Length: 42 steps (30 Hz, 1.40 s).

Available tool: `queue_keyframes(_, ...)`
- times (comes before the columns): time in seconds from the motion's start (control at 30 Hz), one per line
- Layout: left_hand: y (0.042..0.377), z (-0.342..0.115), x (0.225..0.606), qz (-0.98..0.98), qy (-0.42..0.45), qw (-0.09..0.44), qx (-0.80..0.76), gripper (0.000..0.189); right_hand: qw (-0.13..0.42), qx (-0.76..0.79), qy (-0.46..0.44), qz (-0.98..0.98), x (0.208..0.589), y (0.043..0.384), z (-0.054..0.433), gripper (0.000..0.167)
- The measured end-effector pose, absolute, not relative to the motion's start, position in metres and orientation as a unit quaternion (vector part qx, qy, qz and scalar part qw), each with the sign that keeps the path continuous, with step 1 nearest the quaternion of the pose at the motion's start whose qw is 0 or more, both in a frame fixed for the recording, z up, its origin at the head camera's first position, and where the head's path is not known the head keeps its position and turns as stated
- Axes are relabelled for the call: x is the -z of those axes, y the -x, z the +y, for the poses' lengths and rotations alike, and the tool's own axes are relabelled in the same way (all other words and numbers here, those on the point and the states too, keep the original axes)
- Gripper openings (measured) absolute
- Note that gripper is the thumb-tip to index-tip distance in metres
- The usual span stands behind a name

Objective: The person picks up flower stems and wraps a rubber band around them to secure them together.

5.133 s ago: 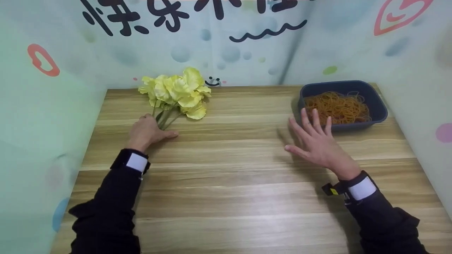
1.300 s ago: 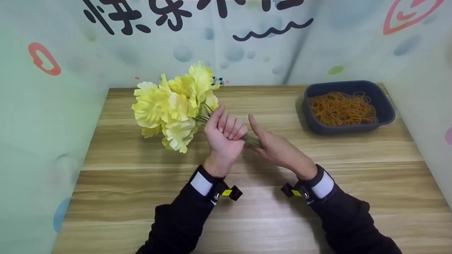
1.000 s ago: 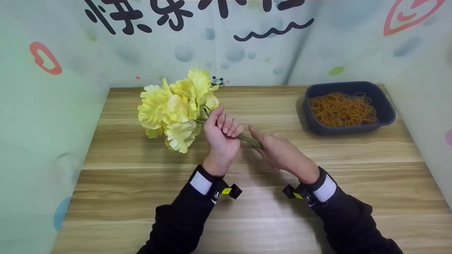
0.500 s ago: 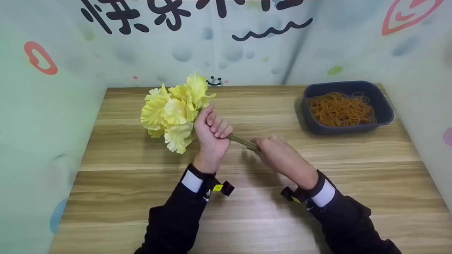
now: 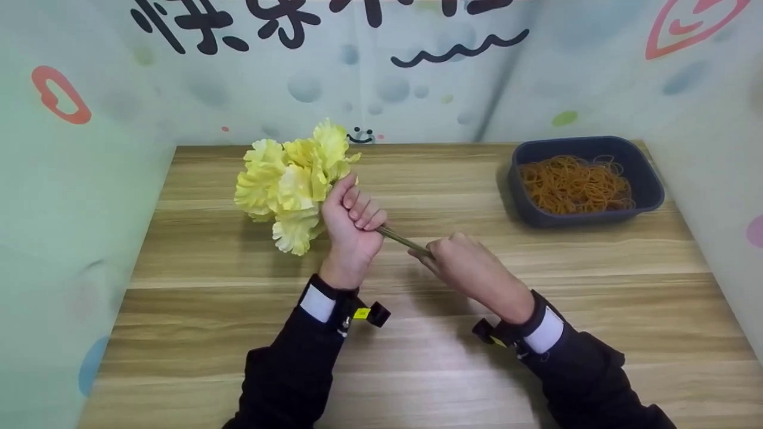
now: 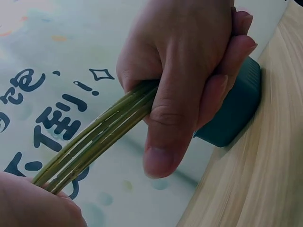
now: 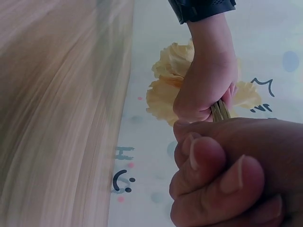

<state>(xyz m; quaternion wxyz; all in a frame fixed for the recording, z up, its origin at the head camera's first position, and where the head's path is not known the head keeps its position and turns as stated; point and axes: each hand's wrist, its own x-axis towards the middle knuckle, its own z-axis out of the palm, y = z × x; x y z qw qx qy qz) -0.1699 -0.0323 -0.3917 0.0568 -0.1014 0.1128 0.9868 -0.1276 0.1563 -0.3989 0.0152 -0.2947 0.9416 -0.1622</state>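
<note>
A bunch of yellow artificial flowers (image 5: 292, 185) is held above the table, blooms toward the back left. My left hand (image 5: 353, 226) grips the bundled stems just below the blooms, fingers curled round them. Farther down, my right hand (image 5: 474, 268) holds the stem ends, its fingers curled. Between both hands a bare length of green stems (image 6: 102, 135) shows in the left wrist view, with my right hand (image 6: 184, 80) round one end. In the right wrist view the curled right-hand fingers (image 7: 222, 184) hide the stem ends, and part of the blooms (image 7: 163, 99) sits behind my left hand (image 7: 208, 85).
A dark blue plastic box (image 5: 587, 217) stands at the back right of the wooden table (image 5: 393, 363). Inside it lies a heap of tan rubber bands (image 5: 575, 185). A printed backdrop (image 5: 387, 89) closes off the back and sides.
The flowers, lying on the table at first, are now lifted in my left hand. My right hand came from beside the box and curled round the stem ends. Both hands have drifted slightly apart.
</note>
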Motion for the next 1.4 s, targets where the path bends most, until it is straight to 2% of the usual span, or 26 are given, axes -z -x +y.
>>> queue_keyframes(0.17, 0.169, -0.032, 0.391, 0.111, 0.076, 0.052, -0.990, 0.056, 0.028, 0.188, 0.299, 0.935, 0.400, 0.128, 0.158, 0.042)
queue_keyframes(0.33, 0.167, -0.032, 0.390, 0.101, 0.038, 0.055, -0.993, 0.058, 0.080, 0.225, 0.299, 0.924, 0.397, 0.127, 0.164, 0.045)
queue_keyframes(0.47, 0.168, -0.035, 0.390, 0.076, 0.037, 0.045, -0.995, 0.057, 0.108, 0.232, 0.301, 0.919, 0.391, 0.126, 0.170, 0.041)
queue_keyframes(0.63, 0.170, -0.037, 0.389, 0.066, 0.045, 0.044, -0.996, 0.057, 0.113, 0.221, 0.316, 0.916, 0.386, 0.125, 0.173, 0.037)
queue_keyframes(0.93, 0.171, -0.044, 0.388, 0.046, 0.043, 0.031, -0.998, 0.058, 0.108, 0.213, 0.329, 0.913, 0.377, 0.129, 0.184, 0.042)
queue_keyframes(1.2, 0.171, -0.046, 0.387, 0.045, 0.040, 0.028, -0.998, 0.059, 0.060, 0.266, 0.276, 0.921, 0.356, 0.144, 0.228, 0.037)
queue_keyframes(1.4, 0.172, -0.046, 0.387, 0.048, 0.041, 0.030, -0.998, 0.059, -0.036, 0.284, 0.214, 0.934, 0.344, 0.156, 0.271, 0.031)
